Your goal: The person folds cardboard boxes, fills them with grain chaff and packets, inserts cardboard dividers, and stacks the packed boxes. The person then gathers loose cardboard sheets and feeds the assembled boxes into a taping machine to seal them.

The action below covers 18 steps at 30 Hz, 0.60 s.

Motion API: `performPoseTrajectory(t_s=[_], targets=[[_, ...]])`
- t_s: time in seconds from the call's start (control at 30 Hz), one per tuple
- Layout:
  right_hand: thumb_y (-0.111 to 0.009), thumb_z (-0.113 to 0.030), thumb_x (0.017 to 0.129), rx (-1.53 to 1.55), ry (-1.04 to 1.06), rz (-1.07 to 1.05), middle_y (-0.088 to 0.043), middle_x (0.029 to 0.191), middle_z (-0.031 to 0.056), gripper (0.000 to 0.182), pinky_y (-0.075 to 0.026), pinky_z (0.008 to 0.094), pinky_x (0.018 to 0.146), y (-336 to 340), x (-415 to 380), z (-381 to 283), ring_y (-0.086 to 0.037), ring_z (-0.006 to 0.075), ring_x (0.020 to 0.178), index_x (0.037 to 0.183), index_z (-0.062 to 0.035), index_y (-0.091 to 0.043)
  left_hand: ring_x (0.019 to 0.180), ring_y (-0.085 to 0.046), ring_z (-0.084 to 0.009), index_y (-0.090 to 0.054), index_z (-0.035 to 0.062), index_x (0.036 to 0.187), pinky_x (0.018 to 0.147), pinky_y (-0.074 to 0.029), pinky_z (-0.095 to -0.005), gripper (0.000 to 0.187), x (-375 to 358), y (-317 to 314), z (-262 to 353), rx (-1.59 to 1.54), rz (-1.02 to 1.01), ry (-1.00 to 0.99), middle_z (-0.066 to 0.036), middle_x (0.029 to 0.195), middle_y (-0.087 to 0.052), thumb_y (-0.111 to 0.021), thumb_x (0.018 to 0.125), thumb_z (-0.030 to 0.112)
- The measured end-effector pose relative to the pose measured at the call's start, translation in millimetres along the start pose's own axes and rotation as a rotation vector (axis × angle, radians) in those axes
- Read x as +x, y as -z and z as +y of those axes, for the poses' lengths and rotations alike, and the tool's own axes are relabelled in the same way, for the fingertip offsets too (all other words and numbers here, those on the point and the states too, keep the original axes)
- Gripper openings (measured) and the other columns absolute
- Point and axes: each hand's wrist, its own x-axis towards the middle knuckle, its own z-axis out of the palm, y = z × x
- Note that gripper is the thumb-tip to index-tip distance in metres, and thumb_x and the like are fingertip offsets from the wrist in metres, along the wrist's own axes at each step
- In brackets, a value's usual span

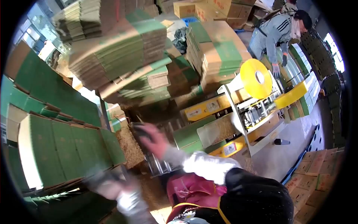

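The picture is tilted and blurred by motion. My right hand (153,139), in a reddish glove with a white sleeve, reaches to the cut edge of a stack of flattened green cartons (67,149); its fingertips rest on something dark there. Whether it grips anything is unclear. My left hand (109,183), gloved and heavily blurred, lies lower, just under that same stack's near edge. Its fingers cannot be made out. My pink apron (194,188) and a dark garment fill the bottom middle.
A strapping machine (238,123) with a big yellow tape roll (256,78) stands at right. A co-worker in a striped grey jacket (274,31) bends over it with a gloved hand (275,70). Tall piles of flat cartons (123,52) fill the back; brown boxes (317,168) sit at lower right.
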Motion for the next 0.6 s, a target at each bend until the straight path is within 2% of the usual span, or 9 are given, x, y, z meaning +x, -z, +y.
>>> performPoseTrajectory(t_s=[0.03, 0.1, 0.2, 0.3, 0.4, 0.43, 0.5, 0.53, 0.6], targets=[[-0.052, -0.020, 0.081, 0.354, -0.206, -0.181, -0.047, 0.115, 0.0138, 0.041, -0.034, 0.0308, 0.092, -32.0, 23.4, -25.5, -0.044, 0.0213, 0.107, 0.118, -0.0038, -0.043, 0.101, -0.044, -0.0272, -0.033, -0.0041, 0.117, 0.087, -0.034, -0.0357, 0.064, 16.6, 54.8, -14.5, 0.080, 0.226, -0.064, -0.022, 0.112, -0.042, -0.066, 0.069, 0.022], [-0.053, -0.027, 0.081, 0.695, -0.168, -0.298, -0.046, 0.117, 0.0147, 0.048, -0.033, 0.0292, 0.092, -110.4, 53.6, -49.0, -0.044, 0.0198, 0.109, 0.120, -0.0028, -0.040, 0.094, -0.048, -0.0248, -0.040, -0.0045, 0.110, 0.081, -0.038, -0.0339, 0.051, 46.7, 166.0, -33.8, 0.282, 0.717, -0.191, -0.019, 0.105, -0.047, -0.063, 0.072, 0.021], [-0.055, -0.033, 0.079, 0.513, -0.226, -0.312, -0.036, 0.127, 0.0162, 0.064, -0.026, 0.0286, 0.097, -186.3, 82.8, -80.1, -0.035, 0.0213, 0.117, 0.126, 0.0008, -0.028, 0.082, -0.054, -0.0211, -0.050, -0.0050, 0.099, 0.072, -0.043, -0.0311, 0.034, 80.1, 303.3, -34.6, 0.523, 1.344, -0.387, -0.016, 0.094, -0.054, -0.060, 0.076, 0.019], [-0.061, -0.031, 0.075, 0.531, -0.375, -0.228, -0.034, 0.127, 0.0174, 0.075, -0.031, 0.0307, 0.095, -218.9, 100.9, -91.4, -0.039, 0.0228, 0.114, 0.129, 0.0008, -0.020, 0.066, -0.058, -0.0180, -0.061, -0.0053, 0.084, 0.058, -0.047, -0.0285, 0.027, 109.6, 347.7, -15.8, -0.100, 1.653, -0.193, -0.011, 0.073, -0.062, -0.062, 0.076, 0.021], [-0.068, -0.019, 0.070, 1.289, -0.455, -0.257, -0.041, 0.118, 0.0147, 0.079, -0.042, 0.0308, 0.084, -191.6, 120.1, -132.3, -0.047, 0.0213, 0.104, 0.128, -0.0006, -0.018, 0.065, -0.057, -0.0198, -0.059, -0.0076, 0.087, 0.060, -0.046, -0.0307, 0.020, 81.9, 288.2, 63.9, 0.586, 1.312, -0.521, -0.013, 0.073, -0.059, -0.051, 0.080, 0.009], [-0.070, -0.015, 0.068, 1.431, -0.465, -0.270, -0.043, 0.115, 0.0138, 0.081, -0.045, 0.0308, 0.080, -175.4, 120.7, -143.3, -0.050, 0.0208, 0.100, 0.128, -0.0011, -0.017, 0.061, -0.055, -0.0254, -0.057, -0.0081, 0.078, 0.057, -0.046, -0.0342, 0.019, 74.1, 271.4, 93.1, 0.409, 1.056, -0.837, -0.017, 0.070, -0.057, -0.051, 0.078, 0.010], [-0.069, -0.014, 0.069, 1.282, -0.536, -0.171, -0.048, 0.110, 0.0135, 0.074, -0.046, 0.0296, 0.079, -141.1, 110.3, -152.1, -0.053, 0.0201, 0.095, 0.125, -0.0006, -0.022, 0.056, -0.050, -0.0350, -0.049, -0.0072, 0.060, 0.053, -0.045, -0.0431, 0.022, 52.7, 222.6, 173.0, 0.313, 0.743, -1.187, -0.021, 0.061, -0.051, -0.050, 0.068, 0.013], [-0.069, -0.011, 0.068, 1.115, -0.235, -0.122, -0.052, 0.105, 0.0147, 0.079, -0.047, 0.0290, 0.078, -110.8, 100.8, -143.7, -0.056, 0.0194, 0.088, 0.126, 0.0005, -0.017, 0.056, -0.048, -0.0352, -0.046, -0.0069, 0.058, 0.054, -0.044, -0.0463, 0.021, 29.7, 208.7, 191.6, 0.345, 0.686, -1.095, -0.020, 0.059, -0.049, -0.052, 0.057, 0.014], [-0.068, -0.001, 0.064, 1.084, -0.240, -0.080, -0.050, 0.107, 0.0180, 0.078, -0.048, 0.0304, 0.078, -29.8, 69.0, -160.3, -0.057, 0.0219, 0.087, 0.125, 0.0026, -0.019, 0.060, -0.049, -0.0292, -0.047, 0.0038, 0.066, 0.064, -0.042, -0.0496, 0.021, -1.8, 199.7, 189.7, 0.258, 0.565, -1.090, -0.011, 0.057, -0.047, -0.055, 0.054, 0.019]])
